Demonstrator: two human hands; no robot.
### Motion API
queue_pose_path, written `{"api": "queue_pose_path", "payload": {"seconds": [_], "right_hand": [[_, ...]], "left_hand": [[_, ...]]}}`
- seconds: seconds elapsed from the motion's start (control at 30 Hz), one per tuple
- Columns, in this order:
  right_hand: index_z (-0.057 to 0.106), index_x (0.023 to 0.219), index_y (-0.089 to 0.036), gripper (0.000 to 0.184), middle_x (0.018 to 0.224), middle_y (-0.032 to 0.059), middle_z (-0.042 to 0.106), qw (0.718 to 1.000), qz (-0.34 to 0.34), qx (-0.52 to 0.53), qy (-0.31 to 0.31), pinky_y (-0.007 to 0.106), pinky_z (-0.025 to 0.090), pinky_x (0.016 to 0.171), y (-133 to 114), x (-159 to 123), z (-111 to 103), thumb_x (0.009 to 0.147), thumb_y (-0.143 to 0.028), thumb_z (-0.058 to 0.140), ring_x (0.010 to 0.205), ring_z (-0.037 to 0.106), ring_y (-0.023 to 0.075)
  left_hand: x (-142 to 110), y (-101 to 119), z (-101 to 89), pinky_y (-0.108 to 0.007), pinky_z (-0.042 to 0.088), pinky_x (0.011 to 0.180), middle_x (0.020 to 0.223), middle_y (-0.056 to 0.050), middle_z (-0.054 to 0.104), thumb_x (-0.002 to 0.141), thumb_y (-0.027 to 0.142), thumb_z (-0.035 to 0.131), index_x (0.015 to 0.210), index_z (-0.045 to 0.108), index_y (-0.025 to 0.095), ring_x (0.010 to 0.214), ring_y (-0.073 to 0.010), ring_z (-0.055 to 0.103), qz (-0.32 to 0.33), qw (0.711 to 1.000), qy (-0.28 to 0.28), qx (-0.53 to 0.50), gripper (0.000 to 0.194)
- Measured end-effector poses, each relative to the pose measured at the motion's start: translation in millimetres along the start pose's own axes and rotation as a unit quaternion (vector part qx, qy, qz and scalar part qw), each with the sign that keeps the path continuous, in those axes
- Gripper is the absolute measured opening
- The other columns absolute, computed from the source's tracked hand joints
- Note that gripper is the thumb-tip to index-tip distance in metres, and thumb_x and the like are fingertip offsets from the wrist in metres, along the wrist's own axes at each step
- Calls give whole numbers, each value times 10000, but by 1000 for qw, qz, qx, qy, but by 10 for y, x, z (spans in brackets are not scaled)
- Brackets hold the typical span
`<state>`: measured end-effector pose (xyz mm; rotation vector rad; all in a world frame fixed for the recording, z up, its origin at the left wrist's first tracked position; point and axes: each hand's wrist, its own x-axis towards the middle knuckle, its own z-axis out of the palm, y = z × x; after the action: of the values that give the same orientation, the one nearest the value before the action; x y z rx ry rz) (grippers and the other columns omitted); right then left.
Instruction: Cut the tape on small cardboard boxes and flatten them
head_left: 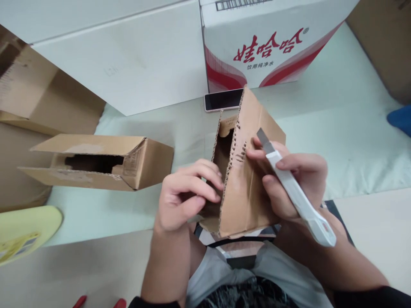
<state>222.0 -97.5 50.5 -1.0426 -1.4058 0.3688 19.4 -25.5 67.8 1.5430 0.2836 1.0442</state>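
A small brown cardboard box [244,179] with a torn, jagged opening stands tilted in front of me. My left hand [184,192] is closed on its left flap, fingers curled over the cut edge. My right hand [289,179] holds the right side of the box and grips a white utility knife [298,196]. The knife's short metal blade points up and left, just off the cardboard.
A second opened cardboard box [96,160] lies on its side at the left. A phone [223,99] lies by a white and red printed carton [266,38]. A large white box [122,60] stands behind; brown cartons [28,107] and a yellow object [22,231] are far left.
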Motion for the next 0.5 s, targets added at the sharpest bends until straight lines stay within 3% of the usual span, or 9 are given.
{"api": "queue_pose_path", "payload": {"seconds": [0.07, 0.13, 0.23, 0.33, 0.4, 0.5], "right_hand": [[505, 1090, -330, 229, 1116, 3, 786, 997, 46, -7, 65, 571, 430, 1161, -12, -13, 27, 913, -223, 604, 1262, 660, 234], [486, 1109, -324, 203, 1118, 8, 774, 990, 90, -7, 110, 558, 406, 1194, -28, -22, 58, 945, -245, 577, 1281, 646, 213], [480, 1112, -315, 202, 1128, 13, 757, 987, 111, -1, 118, 557, 391, 1212, -35, -27, 87, 948, -235, 567, 1294, 636, 208], [482, 1109, -309, 220, 1138, 20, 746, 986, 117, -11, 116, 565, 389, 1211, -24, -26, 87, 934, -211, 573, 1296, 635, 220], [479, 1110, -309, 223, 1132, 21, 744, 986, 116, -20, 117, 566, 392, 1204, -9, -26, 76, 931, -214, 573, 1294, 634, 222], [446, 1129, -309, 253, 1215, 32, 721, 986, 115, -18, 116, 570, 373, 1206, 40, -35, 50, 925, -249, 583, 1311, 616, 224]], "left_hand": [[-25, 11, -5, -418, 517, 1000, 1215, -91, 688, 854, 299, 687, 877, 778, 261, 1188, -276, 617, -27, 997, 65, 39, 101], [-44, 11, -25, -464, 448, 1123, 1498, -69, 511, 804, 329, 761, 1051, 772, 293, 1432, -332, 442, -100, 986, 92, 94, 249], [-56, -8, -48, -485, 430, 1149, 1631, -55, 335, 716, 347, 850, 1256, 697, 335, 1516, -382, 313, -226, 968, 23, 104, 562], [-60, -29, -49, -427, 473, 1104, 1670, -32, 276, 718, 253, 827, 1330, 641, 360, 1488, -362, 364, -294, 953, -1, 74, 649], [-61, -28, -56, -390, 512, 1036, 1589, -50, 424, 753, 180, 748, 1346, 625, 343, 1377, -320, 499, -307, 949, 37, 61, 627], [-56, 7, -90, -322, 548, 893, 1259, -32, 679, 750, 112, 652, 1280, 669, 315, 1109, -241, 645, -292, 950, 103, 32, 568]]}}
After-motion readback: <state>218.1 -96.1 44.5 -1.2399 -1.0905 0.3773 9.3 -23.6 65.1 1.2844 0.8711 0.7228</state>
